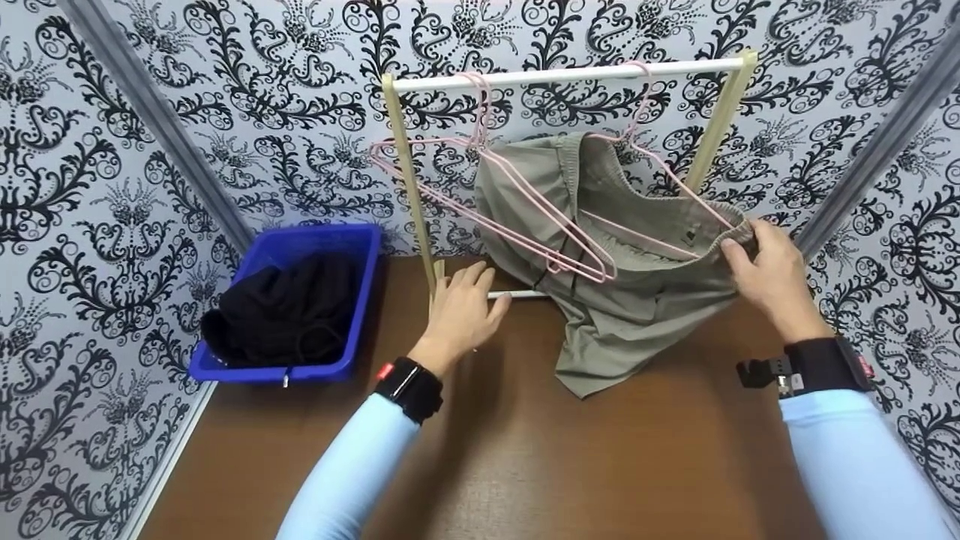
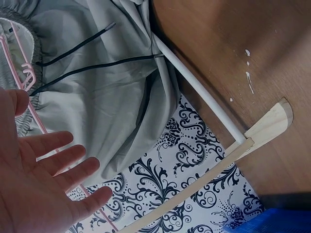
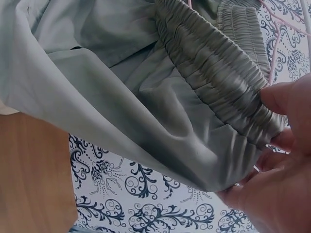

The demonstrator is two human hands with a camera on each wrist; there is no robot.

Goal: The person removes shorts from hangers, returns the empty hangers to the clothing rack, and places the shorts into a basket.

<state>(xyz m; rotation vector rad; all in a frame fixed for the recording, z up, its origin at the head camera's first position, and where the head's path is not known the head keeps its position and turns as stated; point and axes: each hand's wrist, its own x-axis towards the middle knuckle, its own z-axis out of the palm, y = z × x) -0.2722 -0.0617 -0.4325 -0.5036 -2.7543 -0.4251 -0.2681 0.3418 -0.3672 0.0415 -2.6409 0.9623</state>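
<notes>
Grey-green shorts point(image 1: 637, 300) with an elastic waistband and black drawstrings point(image 2: 97, 68) hang on the rack. A pink hanger point(image 1: 679, 176) passes inside their waistband. My right hand point(image 1: 776, 277) pinches the waistband's right end, thumb on the near side; the right wrist view shows the gathered waistband point(image 3: 218, 73) at the fingertips. To the left, pink hangers point(image 1: 517, 184) hang from the same bar, partly in front of the shorts. My left hand point(image 1: 465, 311) holds nothing, its fingers spread near the rack's left post; in the left wrist view its palm and loose fingers face the shorts.
The rack has a white top bar point(image 1: 555, 76), wooden posts point(image 1: 409, 172) and a white lower bar point(image 2: 199, 87). A blue basket point(image 1: 367, 300) with black clothing point(image 1: 292, 307) stands at left on the brown table point(image 1: 540, 457). Patterned walls enclose the back and sides.
</notes>
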